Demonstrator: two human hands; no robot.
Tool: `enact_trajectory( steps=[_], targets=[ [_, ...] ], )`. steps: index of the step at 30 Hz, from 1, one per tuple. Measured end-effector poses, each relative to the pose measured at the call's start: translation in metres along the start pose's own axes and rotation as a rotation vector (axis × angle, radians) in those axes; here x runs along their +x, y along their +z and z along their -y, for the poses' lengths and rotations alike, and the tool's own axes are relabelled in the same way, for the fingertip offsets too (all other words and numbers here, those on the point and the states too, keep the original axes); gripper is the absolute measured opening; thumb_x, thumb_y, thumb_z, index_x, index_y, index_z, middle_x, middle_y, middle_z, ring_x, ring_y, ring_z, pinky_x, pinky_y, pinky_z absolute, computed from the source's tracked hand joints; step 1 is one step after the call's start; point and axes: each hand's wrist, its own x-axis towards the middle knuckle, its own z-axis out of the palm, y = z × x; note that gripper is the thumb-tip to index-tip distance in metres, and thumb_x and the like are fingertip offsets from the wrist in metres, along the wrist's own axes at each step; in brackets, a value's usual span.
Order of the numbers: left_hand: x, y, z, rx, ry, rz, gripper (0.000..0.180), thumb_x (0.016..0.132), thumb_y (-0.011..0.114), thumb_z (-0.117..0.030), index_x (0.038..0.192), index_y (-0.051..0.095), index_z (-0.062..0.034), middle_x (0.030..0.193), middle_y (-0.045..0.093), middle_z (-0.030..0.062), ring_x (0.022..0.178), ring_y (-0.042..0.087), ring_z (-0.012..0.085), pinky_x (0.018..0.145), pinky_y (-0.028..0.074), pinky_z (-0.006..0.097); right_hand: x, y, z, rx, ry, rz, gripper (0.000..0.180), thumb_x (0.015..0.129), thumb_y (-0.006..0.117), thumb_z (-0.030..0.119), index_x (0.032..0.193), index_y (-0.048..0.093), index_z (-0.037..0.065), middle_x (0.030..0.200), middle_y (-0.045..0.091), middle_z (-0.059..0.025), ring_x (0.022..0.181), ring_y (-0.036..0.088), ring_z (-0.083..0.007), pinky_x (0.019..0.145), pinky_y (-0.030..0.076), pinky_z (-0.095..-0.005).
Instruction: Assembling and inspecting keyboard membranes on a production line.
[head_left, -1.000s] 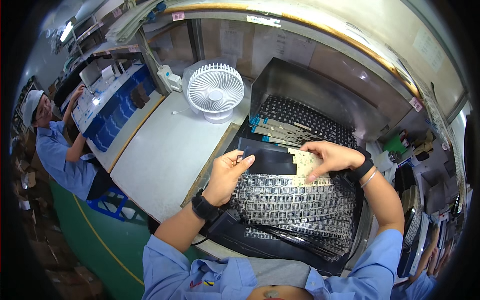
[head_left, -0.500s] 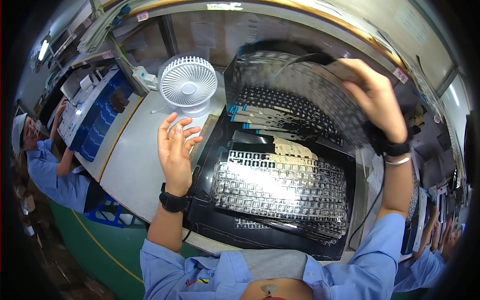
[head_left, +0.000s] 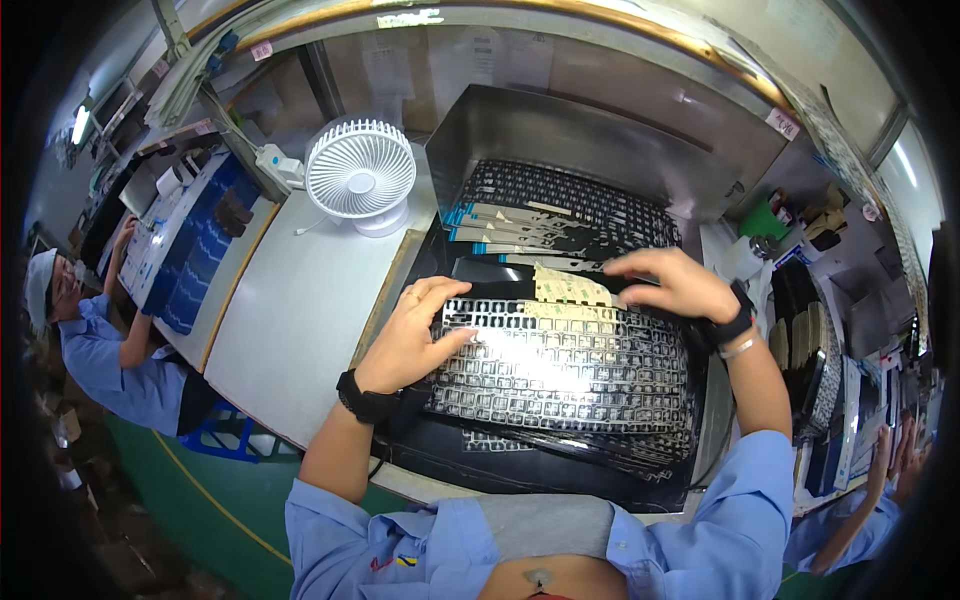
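Note:
A stack of thin metal keyboard frames (head_left: 560,375), full of square holes, lies in front of me. My left hand (head_left: 412,338) rests at the top left corner of the upper frame, thumb apart from the fingers. On the frame's top edge are a black flap (head_left: 492,277) and a yellowish printed film (head_left: 575,287). My right hand (head_left: 682,288) is beside the film's right end, fingers stretched and thumb apart, and I see nothing held in it. Behind lies a pile of dark perforated keyboard sheets (head_left: 600,208) with blue-tipped grey strips (head_left: 515,220) at its left.
A black tray (head_left: 425,452) with a tall back wall (head_left: 600,140) surrounds both piles. To the left, a white fan (head_left: 362,185) stands on the white table (head_left: 280,295). A co-worker (head_left: 115,340) sits further left. A green container (head_left: 765,222) stands at the right.
My right hand has let go of a dark perforated sheet at the back and come down to the near stack. My left hand has lowered from the air onto the frame's corner.

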Motion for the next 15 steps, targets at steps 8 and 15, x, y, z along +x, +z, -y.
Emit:
enact_trajectory(
  steps=[8,15],
  targets=[
    [0.004,0.005,-0.004,0.106,-0.176,0.106,0.062,0.066,0.08,-0.029,0.115,0.05,-0.0033,0.122,0.044,0.0158,0.117,0.04,0.0312,0.099,0.033,0.038,-0.059,0.03,-0.027,0.13,0.153,-0.079,0.052,0.067,0.079,0.026,0.107,0.057,0.001,0.092,0.059,-0.0083,0.083,0.057,-0.0163,0.076,0.046,-0.028],
    [0.008,0.011,-0.003,-0.562,-0.291,-0.155,0.006,0.086,0.058,-0.001,0.092,0.056,0.0005,0.089,0.061,0.0025,0.077,0.057,0.005,0.066,0.047,0.019,-0.067,0.031,-0.021,0.509,0.297,-0.293,0.016,0.075,0.072,0.01,0.085,0.065,-0.001,0.074,0.059,-0.0001,0.066,0.052,-0.0054,0.061,0.043,-0.0202]
  ],
)
